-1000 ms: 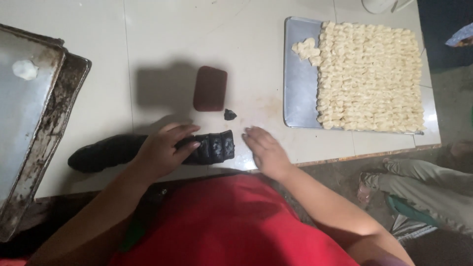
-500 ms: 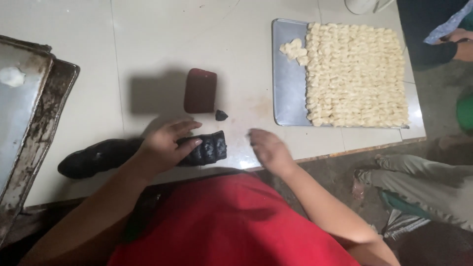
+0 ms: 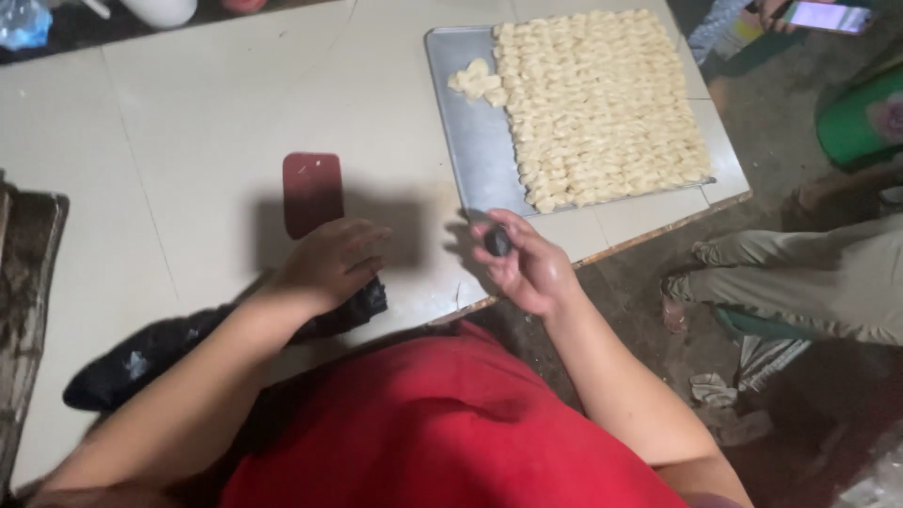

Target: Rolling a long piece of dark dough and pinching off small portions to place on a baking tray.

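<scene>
The right hand is raised just off the table edge, its fingers curled narrowly around a small dark lump pinched near the fingertips, apparently a bit of the same dark stuff the other hand works. The left hand lies palm down with fingers loosely spread on the near end of a long dark roll, pressing it flat against the table so it stays put; the roll runs away to the left along the front edge, under the forearm, and its far end shows pale specks. Just beyond the left hand, apart from it, a dark red flat scraper lies on the table within easy reach, probably kept there for cutting the roll. Farther out to the right a metal tray sits at the table's corner, nearly filled with tight rows of pale shaped pieces, with a few loose ones at its bare left strip; the rows are packed edge to edge, which uses the tray fully. At the left edge a dark, worn tray is partly in view. Beyond the table another person's legs show on the floor side.
</scene>
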